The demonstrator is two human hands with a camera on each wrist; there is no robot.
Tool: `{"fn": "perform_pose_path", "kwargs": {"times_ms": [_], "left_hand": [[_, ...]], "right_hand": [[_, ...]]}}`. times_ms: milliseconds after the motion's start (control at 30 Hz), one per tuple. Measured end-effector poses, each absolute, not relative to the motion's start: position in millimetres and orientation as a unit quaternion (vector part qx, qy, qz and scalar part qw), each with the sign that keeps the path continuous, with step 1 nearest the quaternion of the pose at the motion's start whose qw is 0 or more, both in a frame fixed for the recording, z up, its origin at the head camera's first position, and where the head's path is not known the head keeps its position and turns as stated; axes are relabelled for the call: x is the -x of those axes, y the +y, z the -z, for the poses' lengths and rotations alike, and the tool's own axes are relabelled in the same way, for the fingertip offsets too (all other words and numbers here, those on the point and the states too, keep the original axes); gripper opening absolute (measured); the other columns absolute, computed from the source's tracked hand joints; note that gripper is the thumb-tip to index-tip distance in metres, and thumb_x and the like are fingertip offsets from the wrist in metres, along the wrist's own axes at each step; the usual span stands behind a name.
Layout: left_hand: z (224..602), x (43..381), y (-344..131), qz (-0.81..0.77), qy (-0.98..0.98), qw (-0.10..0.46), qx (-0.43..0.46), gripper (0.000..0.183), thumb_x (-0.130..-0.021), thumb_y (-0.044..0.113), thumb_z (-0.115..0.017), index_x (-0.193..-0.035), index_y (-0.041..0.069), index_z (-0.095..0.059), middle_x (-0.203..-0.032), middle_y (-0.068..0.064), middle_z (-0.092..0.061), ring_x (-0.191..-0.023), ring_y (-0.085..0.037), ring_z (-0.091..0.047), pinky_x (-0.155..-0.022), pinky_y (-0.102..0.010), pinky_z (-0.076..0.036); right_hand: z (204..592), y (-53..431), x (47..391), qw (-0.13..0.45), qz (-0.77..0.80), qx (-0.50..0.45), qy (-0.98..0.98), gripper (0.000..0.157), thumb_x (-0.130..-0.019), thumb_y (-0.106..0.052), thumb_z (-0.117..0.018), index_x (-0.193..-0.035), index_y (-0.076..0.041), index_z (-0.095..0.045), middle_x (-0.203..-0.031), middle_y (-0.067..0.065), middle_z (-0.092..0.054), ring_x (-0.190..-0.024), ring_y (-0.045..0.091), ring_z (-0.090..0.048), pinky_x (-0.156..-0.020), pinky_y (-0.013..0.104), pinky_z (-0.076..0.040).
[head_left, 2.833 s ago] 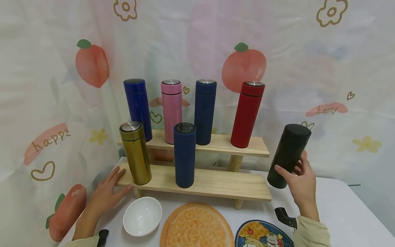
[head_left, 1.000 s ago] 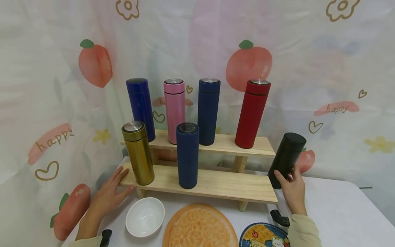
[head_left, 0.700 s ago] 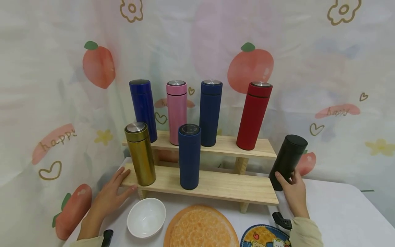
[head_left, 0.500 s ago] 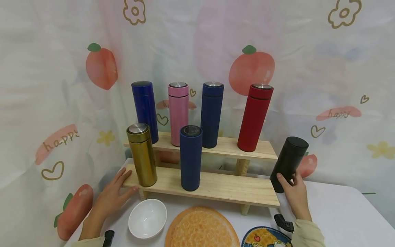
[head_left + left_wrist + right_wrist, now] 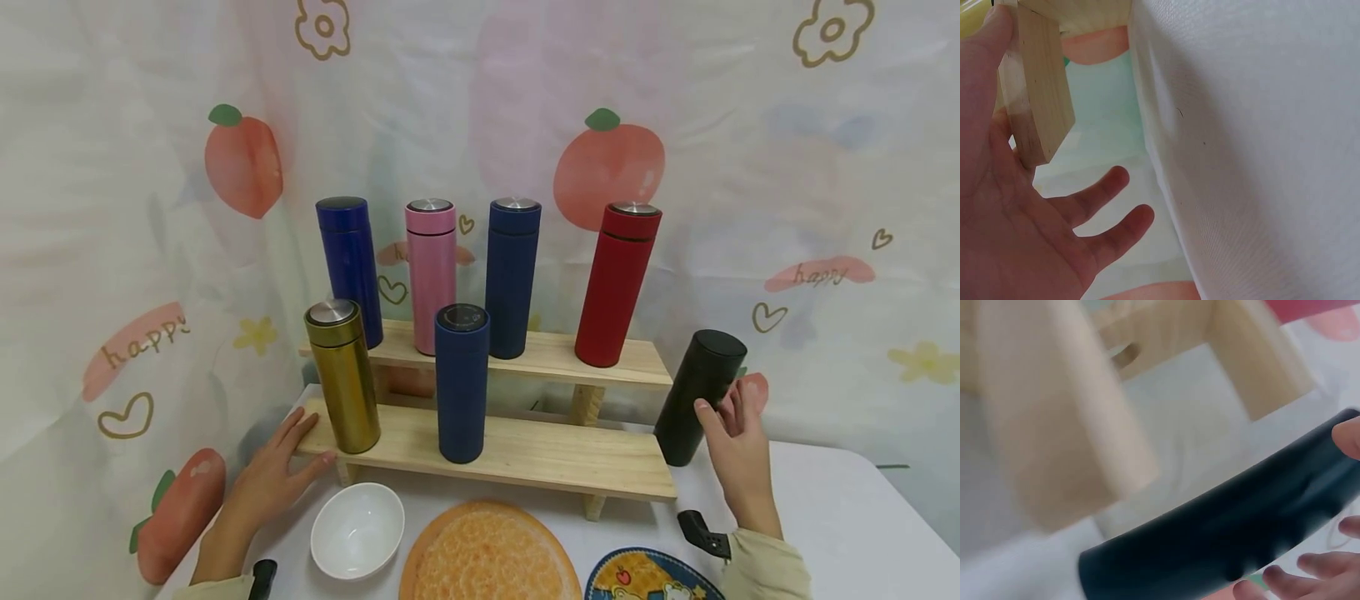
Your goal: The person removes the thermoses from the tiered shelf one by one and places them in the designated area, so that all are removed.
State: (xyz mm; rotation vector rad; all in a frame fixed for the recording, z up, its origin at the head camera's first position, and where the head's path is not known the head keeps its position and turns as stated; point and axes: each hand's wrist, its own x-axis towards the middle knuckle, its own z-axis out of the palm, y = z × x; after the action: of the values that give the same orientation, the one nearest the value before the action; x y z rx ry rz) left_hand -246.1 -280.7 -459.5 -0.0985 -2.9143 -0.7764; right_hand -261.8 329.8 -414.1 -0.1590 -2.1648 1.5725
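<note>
A black thermos (image 5: 692, 396) stands on the table just past the right end of the wooden two-tier shelf (image 5: 570, 446). My right hand (image 5: 742, 462) is at its right side. In the right wrist view the fingers (image 5: 1291, 584) are spread and stand slightly off the black thermos; whether the thumb touches it I cannot tell. My left hand (image 5: 266, 483) rests on the lower tier's left end, fingers extended, beside a gold thermos (image 5: 347, 387). In the left wrist view two fingers (image 5: 1100, 200) stick out free past the board's end.
On the lower tier a navy thermos (image 5: 462, 392) also stands. The upper tier carries blue (image 5: 351, 267), pink (image 5: 432, 283), navy (image 5: 513, 283) and red (image 5: 618, 287) thermoses. In front are a white bowl (image 5: 357, 533), a round mat (image 5: 491, 554) and a patterned mat (image 5: 648, 575).
The black thermos has come down from a raised, tilted hold to the table. My right hand has since loosened and shifted right and up along it. The left hand keeps its place.
</note>
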Motion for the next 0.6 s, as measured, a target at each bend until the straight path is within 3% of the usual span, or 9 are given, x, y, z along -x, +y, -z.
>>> {"fn": "perform_pose_path", "kwargs": {"times_ms": [300, 600], "left_hand": [[459, 244, -280, 0.266, -0.961, 0.066, 0.037, 0.089, -0.101, 0.066, -0.062, -0.166, 0.01, -0.037, -0.175, -0.022, -0.018, -0.148, -0.062, -0.031, -0.108, -0.082, -0.033], [459, 244, -281, 0.264, -0.961, 0.069, 0.039, 0.089, -0.102, 0.066, -0.062, -0.165, 0.009, -0.037, -0.175, -0.023, -0.019, -0.148, -0.062, -0.032, -0.109, -0.082, -0.033]], "right_hand": [[376, 314, 241, 0.302, -0.556, 0.055, -0.772, 0.075, -0.111, -0.029, -0.055, -0.174, -0.024, -0.015, -0.178, -0.001, -0.019, -0.161, 0.02, -0.026, -0.112, 0.013, -0.032], [346, 281, 219, 0.336, -0.551, -0.029, -0.763, 0.075, -0.108, -0.016, -0.06, -0.172, -0.023, -0.021, -0.177, 0.0, -0.023, -0.158, 0.022, -0.032, -0.115, 0.014, -0.033]]}}
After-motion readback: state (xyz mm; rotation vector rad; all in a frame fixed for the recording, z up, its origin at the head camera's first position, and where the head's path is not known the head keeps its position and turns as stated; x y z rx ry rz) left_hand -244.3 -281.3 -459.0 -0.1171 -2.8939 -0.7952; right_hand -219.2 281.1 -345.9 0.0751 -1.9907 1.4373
